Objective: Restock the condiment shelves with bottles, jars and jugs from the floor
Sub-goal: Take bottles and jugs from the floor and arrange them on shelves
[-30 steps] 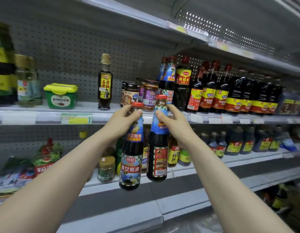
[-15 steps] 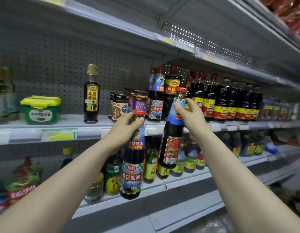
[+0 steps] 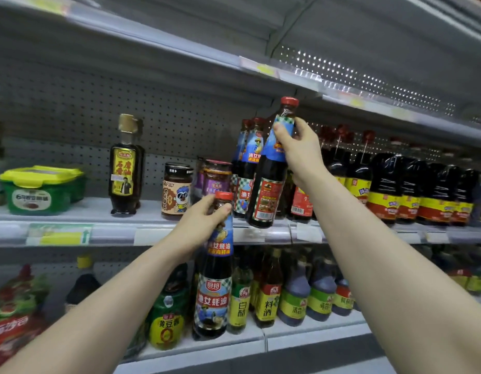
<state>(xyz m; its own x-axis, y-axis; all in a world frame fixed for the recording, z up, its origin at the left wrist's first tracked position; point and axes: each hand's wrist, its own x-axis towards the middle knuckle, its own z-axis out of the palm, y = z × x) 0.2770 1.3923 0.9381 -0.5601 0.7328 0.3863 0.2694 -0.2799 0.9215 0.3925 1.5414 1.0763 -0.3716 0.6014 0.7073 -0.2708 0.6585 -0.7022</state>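
Fingers of my right hand (image 3: 301,152) curl round the neck of a tilted sauce bottle (image 3: 266,190) at the middle shelf (image 3: 99,211) edge; my left hand (image 3: 198,225) grips a second bottle (image 3: 213,292) lower.

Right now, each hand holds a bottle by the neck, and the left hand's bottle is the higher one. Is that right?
No: the head view shows the right hand holding the higher bottle; the left hand holds the lower bottle. Both are held by the neck.
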